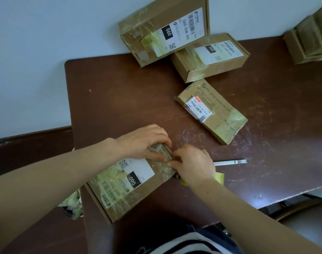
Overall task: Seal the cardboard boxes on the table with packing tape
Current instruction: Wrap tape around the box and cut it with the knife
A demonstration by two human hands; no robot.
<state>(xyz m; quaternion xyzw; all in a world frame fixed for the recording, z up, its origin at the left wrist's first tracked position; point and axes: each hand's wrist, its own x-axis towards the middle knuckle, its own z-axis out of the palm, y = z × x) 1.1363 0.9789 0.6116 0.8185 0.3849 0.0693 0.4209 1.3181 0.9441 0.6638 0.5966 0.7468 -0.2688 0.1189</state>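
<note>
Task's thing: the near box (130,184) lies flat at the front of the desk (119,88), label up, with yellowed tape across its top. Its far end is under both hands.
Left: the left hand (145,142) has its grip closed over that far end, fingers curled down over the edge and thumb on the top face.
Right: the right hand (193,164) meets the same end from the side. The back of the hand hides the fingertips, so whether this grip pinches a tape end or only presses cannot be told.
Step in hand: most likely laying tape over the end flap.
Doing it well: keep the flap shut and flat with the left hand, rub the tape outward along the seam so that no wrinkle stays, and fold the tail round the corner onto the side wall.
Boxes: five — the near box, the leaning box (163,28) against the wall, the second box (209,55) beside it, the flat box (211,110) mid-desk, and the edge box (310,39), partly cut off.
Other things: one white strip (229,162), one yellow item (219,177) by the right wrist and one tape wad (72,204). No tape roll can be made out.
</note>
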